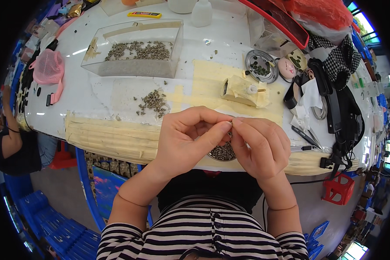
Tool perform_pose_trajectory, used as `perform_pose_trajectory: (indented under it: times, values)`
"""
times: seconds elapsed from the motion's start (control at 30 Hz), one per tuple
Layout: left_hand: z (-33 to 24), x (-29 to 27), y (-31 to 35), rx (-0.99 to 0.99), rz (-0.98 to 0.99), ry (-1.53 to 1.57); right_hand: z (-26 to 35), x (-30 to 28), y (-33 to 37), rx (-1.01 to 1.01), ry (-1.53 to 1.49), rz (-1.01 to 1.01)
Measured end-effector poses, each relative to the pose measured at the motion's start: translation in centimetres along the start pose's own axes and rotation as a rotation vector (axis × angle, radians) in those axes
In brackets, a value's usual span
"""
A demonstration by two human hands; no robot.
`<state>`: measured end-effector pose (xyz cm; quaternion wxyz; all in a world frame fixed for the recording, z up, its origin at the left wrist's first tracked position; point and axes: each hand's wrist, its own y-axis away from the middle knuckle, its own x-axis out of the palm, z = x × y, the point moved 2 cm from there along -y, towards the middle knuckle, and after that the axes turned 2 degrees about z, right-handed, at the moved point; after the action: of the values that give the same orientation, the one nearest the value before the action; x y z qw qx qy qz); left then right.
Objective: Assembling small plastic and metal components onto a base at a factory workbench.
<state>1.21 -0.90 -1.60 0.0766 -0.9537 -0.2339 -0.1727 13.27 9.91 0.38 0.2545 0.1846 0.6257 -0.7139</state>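
My left hand (186,141) and my right hand (262,147) meet over the front of the table, fingertips pinched together. Whatever they pinch is too small to make out. Just beneath them, partly covered by the hands, sits a round dish of small metal parts (222,152). A loose pile of small metal parts (153,102) lies on the table beyond my left hand. Behind that pile stands a clear plastic box (130,69) with many more such parts inside. A tape-wrapped block (245,92) with a small white piece and a brass-coloured pin on top stands beyond my right hand.
At the right are a round metal dish (261,66) with dark bits, tweezers (307,138), black straps (329,97) and a red-rimmed bin (276,26). A pink mesh basket (48,67) sits left. A yellow cutter (144,15) and white bottle (202,13) lie farther back. Another person (19,143) sits far left.
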Motion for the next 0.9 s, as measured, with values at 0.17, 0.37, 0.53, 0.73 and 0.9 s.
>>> perform_pose_trajectory:
  times: [0.17, 0.37, 0.53, 0.73, 0.9]
  values:
    - [0.04, -0.51, -0.12, -0.055, 0.041, 0.060, 0.23, -0.32, -0.33, 0.085, -0.072, 0.029]
    - [0.02, -0.50, -0.17, -0.122, 0.054, 0.083, 0.36, -0.55, -0.18, 0.056, -0.008, 0.051]
    - [0.00, -0.64, -0.32, -0.149, 0.064, 0.112, 0.60, -0.63, -0.03, 0.037, 0.021, 0.065]
    - [0.01, -0.90, -0.34, -0.148, 0.053, 0.134, 0.41, -0.23, -0.05, 0.018, 0.004, 0.062]
    - [0.04, -0.82, -0.17, -0.112, 0.038, 0.096, 0.01, -0.05, -0.07, -0.004, -0.022, 0.037]
